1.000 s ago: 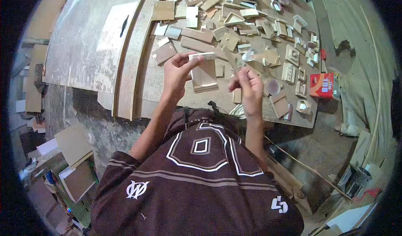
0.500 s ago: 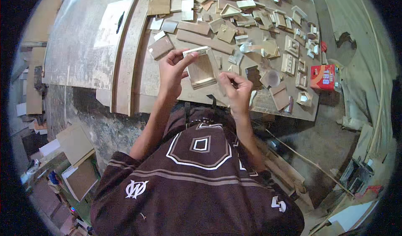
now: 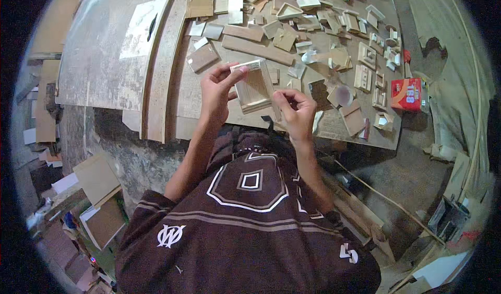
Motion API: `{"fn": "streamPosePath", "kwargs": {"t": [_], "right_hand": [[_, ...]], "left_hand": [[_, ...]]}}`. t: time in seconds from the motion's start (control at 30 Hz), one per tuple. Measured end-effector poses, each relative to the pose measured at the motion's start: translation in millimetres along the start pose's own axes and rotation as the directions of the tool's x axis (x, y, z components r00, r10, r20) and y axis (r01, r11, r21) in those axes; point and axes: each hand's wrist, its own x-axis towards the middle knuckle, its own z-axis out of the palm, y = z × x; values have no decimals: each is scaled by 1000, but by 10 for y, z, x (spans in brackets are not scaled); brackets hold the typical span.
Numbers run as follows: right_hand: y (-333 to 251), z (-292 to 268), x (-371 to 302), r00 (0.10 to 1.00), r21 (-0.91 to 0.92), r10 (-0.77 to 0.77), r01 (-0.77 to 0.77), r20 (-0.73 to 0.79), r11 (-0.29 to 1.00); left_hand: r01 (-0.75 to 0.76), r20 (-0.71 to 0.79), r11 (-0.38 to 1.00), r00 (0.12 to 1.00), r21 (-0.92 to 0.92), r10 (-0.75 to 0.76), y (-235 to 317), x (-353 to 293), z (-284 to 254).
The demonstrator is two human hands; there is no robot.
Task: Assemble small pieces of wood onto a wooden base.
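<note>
A small, shallow, open wooden box (image 3: 254, 85) with pale rims is held up tilted above the near edge of the workbench. My left hand (image 3: 218, 85) grips its upper left corner, thumb over the rim and fingers behind. At the lower right side of the box, my right hand (image 3: 295, 111) is closed in a pinch, thumb against forefinger. The fingertips are beside the box's right edge. Whatever lies between them, if anything, is too small to make out.
Many wood offcuts and small wooden frames (image 3: 367, 55) cover the workbench (image 3: 182, 106). Long boards (image 3: 159, 80) run along its left part. A small cup-like round piece (image 3: 343, 96) stands to the right. A red tin (image 3: 408, 95) is at the bench's right edge.
My right hand's fingertips are still at the box's right edge, with only a slight shift. My left hand keeps its grip, and the view has moved slightly.
</note>
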Motion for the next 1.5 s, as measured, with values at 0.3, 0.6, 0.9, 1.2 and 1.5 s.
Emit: {"fn": "streamPosePath", "kwargs": {"t": [0.3, 0.6, 0.9, 1.2, 1.5], "right_hand": [[1191, -196, 308, 971, -71, 82, -100, -224, 992], [2710, -444, 373, 885, -64, 370, -402, -282, 914], [2505, -245, 264, 989, -716, 119, -144, -85, 683], [2487, -122, -90, 980, -581, 163, -198, -113, 789], [2449, -190, -404, 970, -593, 166, -239, -176, 769]], "left_hand": [[121, -44, 991, 991, -61, -124, -51, 93, -480], [176, -85, 977, 979, -121, -187, -131, 249, -935], [207, -95, 969, 971, -133, -220, -287, 604, -1335], [315, 196, 931, 940, -182, -280, -210, 875, -1406], [-18, 281, 968, 958, 252, -56, -315, 950, -1377]]}}
